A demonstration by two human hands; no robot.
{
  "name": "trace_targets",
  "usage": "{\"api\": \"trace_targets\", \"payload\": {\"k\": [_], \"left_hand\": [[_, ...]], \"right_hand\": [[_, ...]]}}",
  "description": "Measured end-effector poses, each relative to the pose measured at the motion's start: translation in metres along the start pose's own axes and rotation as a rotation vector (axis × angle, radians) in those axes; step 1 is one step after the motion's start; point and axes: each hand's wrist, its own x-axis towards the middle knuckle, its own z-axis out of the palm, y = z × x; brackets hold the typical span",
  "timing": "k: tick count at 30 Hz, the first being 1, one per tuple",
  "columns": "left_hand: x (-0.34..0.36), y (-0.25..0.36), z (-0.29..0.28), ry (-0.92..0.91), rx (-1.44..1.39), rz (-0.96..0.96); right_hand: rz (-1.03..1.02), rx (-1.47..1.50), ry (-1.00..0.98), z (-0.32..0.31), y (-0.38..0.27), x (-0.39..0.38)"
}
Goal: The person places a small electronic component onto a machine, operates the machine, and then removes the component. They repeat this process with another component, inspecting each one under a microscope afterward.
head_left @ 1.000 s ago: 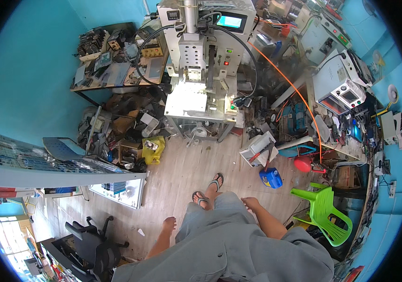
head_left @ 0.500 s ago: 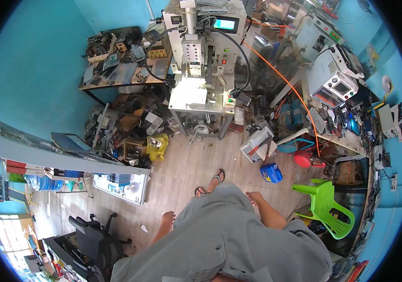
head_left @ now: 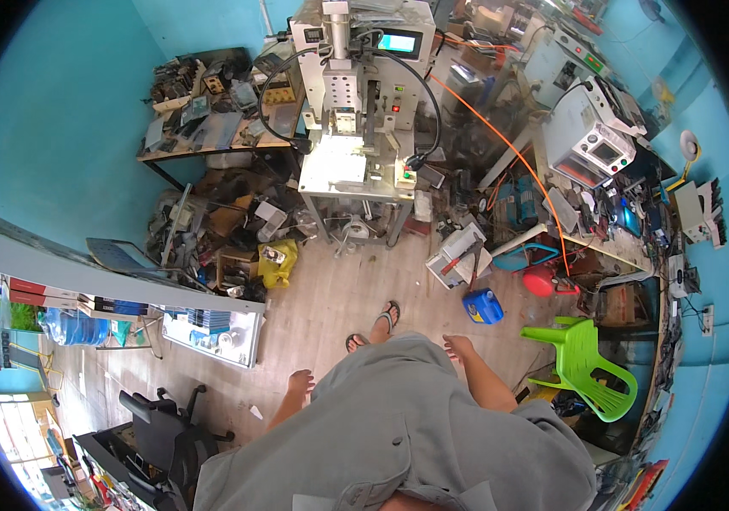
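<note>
Both hands hang empty at the person's sides — the left hand [head_left: 301, 381] and the right hand [head_left: 458, 345], fingers loose and released, holding nothing. Nearest the right hand sits one blue canister [head_left: 483, 306] on the wooden floor [head_left: 339, 289], squat and boxy. Beside the canister stand one red tank [head_left: 540, 280] and one green plastic chair [head_left: 588, 368]. Behind the canister rises one grey machine [head_left: 356, 128] — its lower parts are lost in clutter.

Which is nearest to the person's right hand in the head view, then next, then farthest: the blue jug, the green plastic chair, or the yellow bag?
1. Blue jug, on the floor just ahead of the right hand.
2. Green plastic chair, off to its right.
3. Yellow bag, far across to the left by the clutter.
</note>
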Motion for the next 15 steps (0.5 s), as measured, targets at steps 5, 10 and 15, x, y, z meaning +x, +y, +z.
{"api": "trace_targets", "payload": {"k": [5, 10, 15], "left_hand": [[0.003, 0.0, 0.004, -0.002, -0.011, -0.044], [0.005, 0.004, 0.011, -0.018, 0.027, -0.016], [0.009, 0.007, -0.005, -0.029, 0.012, -0.031]], "right_hand": [[0.056, 0.002, 0.025, -0.003, 0.022, -0.006], [0.143, 0.082, 0.04, -0.006, 0.048, -0.017], [0.13, 0.128, 0.08, 0.012, 0.035, -0.049]]}}
